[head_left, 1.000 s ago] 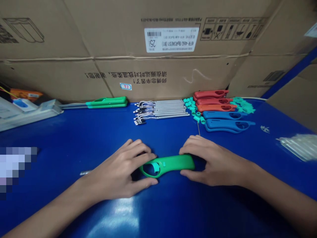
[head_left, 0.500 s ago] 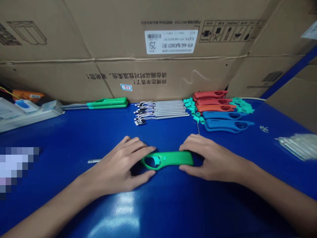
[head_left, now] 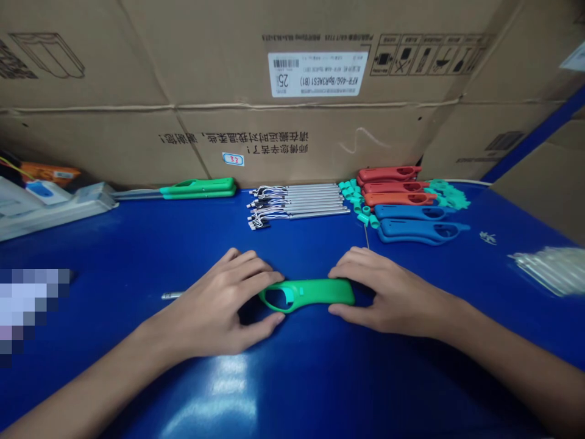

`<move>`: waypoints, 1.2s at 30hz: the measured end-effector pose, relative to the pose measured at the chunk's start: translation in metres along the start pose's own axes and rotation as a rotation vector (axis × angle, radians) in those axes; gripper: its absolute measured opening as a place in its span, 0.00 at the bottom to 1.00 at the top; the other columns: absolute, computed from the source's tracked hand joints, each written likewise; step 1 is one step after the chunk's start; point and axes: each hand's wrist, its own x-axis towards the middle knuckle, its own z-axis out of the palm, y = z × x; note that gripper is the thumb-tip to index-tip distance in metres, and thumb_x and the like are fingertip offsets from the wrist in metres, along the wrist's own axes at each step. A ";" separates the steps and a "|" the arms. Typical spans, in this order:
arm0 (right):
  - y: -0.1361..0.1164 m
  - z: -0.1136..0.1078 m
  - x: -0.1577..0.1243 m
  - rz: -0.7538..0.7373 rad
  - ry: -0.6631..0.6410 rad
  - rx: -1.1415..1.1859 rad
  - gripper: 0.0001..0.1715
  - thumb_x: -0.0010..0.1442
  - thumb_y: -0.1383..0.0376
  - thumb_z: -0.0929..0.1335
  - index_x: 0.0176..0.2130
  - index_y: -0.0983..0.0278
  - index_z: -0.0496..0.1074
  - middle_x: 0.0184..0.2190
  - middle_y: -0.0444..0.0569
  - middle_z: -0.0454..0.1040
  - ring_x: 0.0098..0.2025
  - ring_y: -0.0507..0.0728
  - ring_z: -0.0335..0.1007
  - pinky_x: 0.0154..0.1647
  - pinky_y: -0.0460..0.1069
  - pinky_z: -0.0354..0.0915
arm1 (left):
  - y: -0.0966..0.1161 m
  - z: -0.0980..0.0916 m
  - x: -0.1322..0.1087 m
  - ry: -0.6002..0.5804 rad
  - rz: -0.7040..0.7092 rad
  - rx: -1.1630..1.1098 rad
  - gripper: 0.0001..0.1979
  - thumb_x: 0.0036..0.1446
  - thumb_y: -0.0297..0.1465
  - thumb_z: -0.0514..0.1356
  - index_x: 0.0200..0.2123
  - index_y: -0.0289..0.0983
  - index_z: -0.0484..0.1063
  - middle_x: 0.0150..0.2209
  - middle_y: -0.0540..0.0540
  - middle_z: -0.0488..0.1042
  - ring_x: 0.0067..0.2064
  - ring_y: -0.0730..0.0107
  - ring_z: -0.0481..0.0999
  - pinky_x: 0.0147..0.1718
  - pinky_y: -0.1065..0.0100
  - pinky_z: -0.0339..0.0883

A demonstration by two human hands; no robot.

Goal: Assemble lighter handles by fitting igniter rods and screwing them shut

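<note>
A green gas lighter (head_left: 322, 292) with a teal trigger lies across the blue table in front of me. Its ring end is between the thumb and fingers of my left hand (head_left: 231, 302). My right hand (head_left: 381, 292) grips the handle's other end between thumb and fingers. From under my left wrist a silver metal tube tip (head_left: 172, 296) sticks out to the left; my hand hides the part between it and the green body.
Along the cardboard at the back lie green lighters (head_left: 201, 188), silver tubes with wires (head_left: 315, 201), teal caps (head_left: 361, 210), red and orange handles (head_left: 388, 187), blue handles (head_left: 411, 229) and teal triggers (head_left: 450, 194). Clear plastic pieces (head_left: 553, 268) lie right; a power strip (head_left: 86, 204) stands left.
Almost nothing differs. The hands and the green lighter show a very slight shift left in view, and the camera's view has moved a little.
</note>
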 end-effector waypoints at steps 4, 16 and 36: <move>0.001 0.001 0.000 0.003 -0.005 -0.004 0.11 0.60 0.62 0.71 0.42 0.65 0.72 0.38 0.50 0.72 0.43 0.59 0.66 0.45 0.54 0.65 | 0.000 -0.001 0.001 0.002 0.005 0.001 0.15 0.60 0.36 0.61 0.48 0.39 0.73 0.43 0.45 0.76 0.44 0.59 0.74 0.49 0.52 0.58; 0.000 0.001 0.000 0.023 -0.010 -0.002 0.10 0.61 0.61 0.71 0.42 0.64 0.72 0.38 0.50 0.72 0.42 0.59 0.66 0.46 0.56 0.65 | -0.001 0.000 -0.001 -0.021 -0.007 0.004 0.15 0.60 0.36 0.61 0.49 0.39 0.74 0.45 0.43 0.77 0.46 0.57 0.74 0.52 0.51 0.60; -0.014 0.004 0.003 0.254 -0.049 0.050 0.10 0.59 0.63 0.72 0.40 0.63 0.70 0.38 0.48 0.70 0.42 0.59 0.65 0.44 0.55 0.63 | -0.003 -0.001 0.005 -0.072 -0.167 -0.169 0.16 0.54 0.40 0.69 0.43 0.39 0.77 0.41 0.44 0.77 0.44 0.57 0.74 0.44 0.58 0.67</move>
